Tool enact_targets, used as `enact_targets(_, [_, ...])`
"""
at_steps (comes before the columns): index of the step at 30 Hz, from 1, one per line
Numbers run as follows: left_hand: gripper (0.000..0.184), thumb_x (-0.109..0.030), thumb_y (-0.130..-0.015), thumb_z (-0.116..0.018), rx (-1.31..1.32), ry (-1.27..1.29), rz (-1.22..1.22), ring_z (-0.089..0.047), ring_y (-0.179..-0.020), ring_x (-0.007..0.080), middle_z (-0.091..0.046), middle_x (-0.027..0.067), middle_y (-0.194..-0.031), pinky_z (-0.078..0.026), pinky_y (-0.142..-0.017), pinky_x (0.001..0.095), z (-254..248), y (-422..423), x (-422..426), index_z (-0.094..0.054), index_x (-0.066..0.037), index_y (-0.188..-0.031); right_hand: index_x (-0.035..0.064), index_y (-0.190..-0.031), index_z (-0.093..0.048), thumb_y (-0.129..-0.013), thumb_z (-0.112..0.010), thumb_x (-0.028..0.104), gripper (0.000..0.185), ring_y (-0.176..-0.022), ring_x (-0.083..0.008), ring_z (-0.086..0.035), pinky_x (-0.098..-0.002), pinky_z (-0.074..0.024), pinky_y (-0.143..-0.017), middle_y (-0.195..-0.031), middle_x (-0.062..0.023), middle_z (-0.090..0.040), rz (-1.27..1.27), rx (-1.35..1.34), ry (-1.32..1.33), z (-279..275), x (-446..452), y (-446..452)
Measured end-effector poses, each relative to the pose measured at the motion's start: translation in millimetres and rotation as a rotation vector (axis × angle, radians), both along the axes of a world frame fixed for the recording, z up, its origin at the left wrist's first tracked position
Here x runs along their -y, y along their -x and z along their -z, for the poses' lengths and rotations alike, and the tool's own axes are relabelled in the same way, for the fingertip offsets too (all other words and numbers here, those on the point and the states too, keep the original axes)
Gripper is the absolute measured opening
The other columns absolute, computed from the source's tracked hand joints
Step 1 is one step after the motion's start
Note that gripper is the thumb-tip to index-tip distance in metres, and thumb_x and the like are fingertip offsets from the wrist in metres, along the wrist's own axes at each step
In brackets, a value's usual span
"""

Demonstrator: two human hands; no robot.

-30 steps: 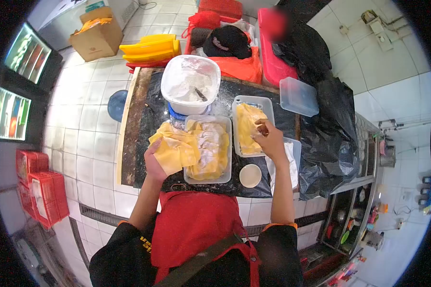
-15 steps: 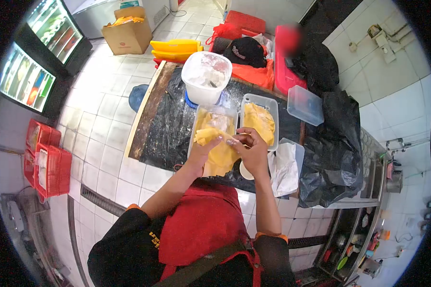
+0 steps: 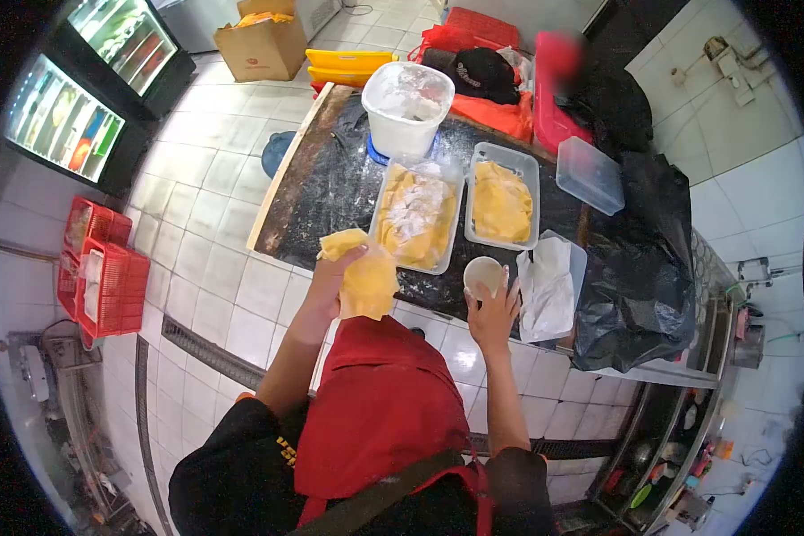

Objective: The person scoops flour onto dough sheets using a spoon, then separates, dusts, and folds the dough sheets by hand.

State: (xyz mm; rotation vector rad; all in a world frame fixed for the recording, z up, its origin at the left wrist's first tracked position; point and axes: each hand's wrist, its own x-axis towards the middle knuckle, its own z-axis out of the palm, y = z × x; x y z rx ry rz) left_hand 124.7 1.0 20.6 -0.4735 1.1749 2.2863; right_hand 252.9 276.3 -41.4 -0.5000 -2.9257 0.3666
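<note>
Yellow dough sheets (image 3: 369,281) hang from my left hand (image 3: 332,275), which is closed on them in front of the table's near edge. My right hand (image 3: 493,313) has its fingers spread, with the fingertips at the small round cream bowl (image 3: 483,275). Behind the hands, one clear container (image 3: 415,214) holds folded yellow dough dusted with white flour. Right of it, another clear container (image 3: 502,198) holds yellow dough. A white tub (image 3: 408,107) with flour inside stands behind them.
White paper (image 3: 546,290) lies right of the bowl. A clear lid (image 3: 590,175) rests at the table's right, near black plastic (image 3: 639,268). At the back are a black cap (image 3: 485,75) and a pink-red lid or tray (image 3: 552,98). Red crates (image 3: 116,284) stand at far left.
My hands have moved apart: the left went left and toward me with the dough sheets, while the right let go of the dough and came down to the bowl. The view has shifted.
</note>
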Motion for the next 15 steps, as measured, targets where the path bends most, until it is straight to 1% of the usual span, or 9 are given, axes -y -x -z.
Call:
enact_targets(1, [0.027, -0.014, -0.087, -0.073, -0.019, 0.022, 0.012, -0.071, -0.088, 0.0228, -0.070, 0.0086, -0.101, -0.061, -0.076, 0.0397, -5.6, 0.4, -1.2, -0.063, -0.005, -0.111, 0.0120, -0.117, -0.068, -0.092, -0.062, 0.040, 0.038, -0.142, -0.0480, -0.023, -0.0595, -0.0240, -0.111, -0.156, -0.0197, -0.029, -0.002, -0.002, 0.000, -5.5, 2.5, 2.0])
enact_targets(4, [0.028, -0.011, -0.086, -0.073, -0.073, 0.085, 0.038, -0.071, -0.087, 0.0219, -0.070, 0.0080, -0.100, -0.060, -0.076, 0.0384, -30.9, 2.2, -2.9, -0.063, -0.003, -0.110, 0.0151, -0.122, -0.067, -0.095, -0.059, 0.033, 0.033, -0.143, -0.0473, -0.023, -0.0555, -0.0232, -0.114, -0.158, -0.0205, -0.025, -0.055, -0.119, 0.412, -41.6, 13.6, 20.5])
enact_targets(5, [0.028, -0.011, -0.086, -0.073, -0.075, 0.083, 0.041, -0.071, -0.087, 0.0219, -0.070, 0.0080, -0.100, -0.060, -0.076, 0.0384, -34.8, 5.6, -2.0, -0.063, -0.003, -0.110, 0.0151, -0.122, -0.067, -0.095, -0.059, 0.033, 0.033, -0.143, -0.0473, -0.023, -0.0555, -0.0232, -0.114, -0.158, -0.0205, -0.025, -0.053, -0.121, 0.410, -60.4, 22.6, 28.3])
enact_targets(7, [0.030, -0.008, -0.084, -0.073, -0.131, 0.105, 0.137, -0.070, -0.092, 0.0204, -0.069, 0.0070, -0.102, -0.059, -0.079, 0.0377, -38.9, 14.8, 1.9, -0.063, -0.006, -0.113, 0.0175, -0.125, -0.065, -0.093, -0.062, 0.028, 0.033, -0.145, -0.0463, -0.021, -0.0541, -0.0210, -0.116, -0.159, -0.0202, -0.023, -0.299, -0.278, 0.712, -102.7, 57.8, 46.9])
enact_targets(8, [0.030, -0.008, -0.084, -0.073, -0.132, 0.102, 0.156, -0.070, -0.092, 0.0204, -0.069, 0.0070, -0.102, -0.059, -0.079, 0.0377, -38.5, 25.3, 10.5, -0.063, -0.006, -0.113, 0.0175, -0.125, -0.065, -0.093, -0.062, 0.028, 0.033, -0.145, -0.0463, -0.021, -0.0541, -0.0210, -0.116, -0.159, -0.0202, -0.023, -0.281, -0.284, 0.708, -112.7, 79.7, 62.6])
enact_targets(10, [0.031, -0.006, -0.082, -0.076, -0.225, 0.133, 0.207, -0.070, -0.087, 0.0177, -0.070, 0.0076, -0.100, -0.059, -0.075, 0.0341, -36.8, 38.5, 19.8, -0.064, 0.000, -0.110, 0.0184, -0.127, -0.063, -0.091, -0.065, 0.024, 0.037, -0.146, -0.0452, -0.020, -0.0542, -0.0192, -0.117, -0.159, -0.0203, -0.023, -0.533, -0.339, 0.597, -124.5, 107.9, 90.2])
enact_targets(13, [0.033, -0.006, -0.081, -0.077, -0.295, 0.143, 0.279, -0.069, -0.086, 0.0161, -0.070, 0.0075, -0.100, -0.058, -0.075, 0.0328, -50.3, 57.8, 38.4, -0.064, 0.000, -0.110, 0.0198, -0.127, -0.063, -0.090, -0.066, 0.023, 0.037, -0.147, -0.0443, -0.018, -0.0552, -0.0175, -0.117, -0.160, -0.0188, -0.020, -0.417, -0.287, 0.431, -111.8, 136.5, 119.0])
enact_targets(14, [0.032, -0.007, -0.081, -0.077, -0.269, 0.162, 0.288, -0.069, -0.085, 0.0155, -0.070, 0.0071, -0.099, -0.058, -0.075, 0.0324, -58.1, 64.4, 44.8, -0.064, 0.000, -0.110, 0.0170, -0.126, -0.063, -0.091, -0.065, 0.024, 0.036, -0.144, -0.0417, -0.027, -0.0509, -0.0242, -0.116, -0.155, -0.0211, -0.032, -0.335, -0.288, 0.293, -110.7, 142.9, 125.8])
enact_targets(15, [0.032, -0.007, -0.081, -0.077, -0.269, 0.162, 0.295, -0.069, -0.085, 0.0155, -0.070, 0.0071, -0.099, -0.058, -0.075, 0.0324, -54.7, 72.8, 50.4, -0.064, 0.000, -0.110, 0.0170, -0.126, -0.063, -0.091, -0.065, 0.024, 0.036, -0.144, -0.0417, -0.027, -0.0509, -0.0242, -0.116, -0.155, -0.0211, -0.032, -0.329, -0.288, 0.293, -104.6, 147.5, 131.4])
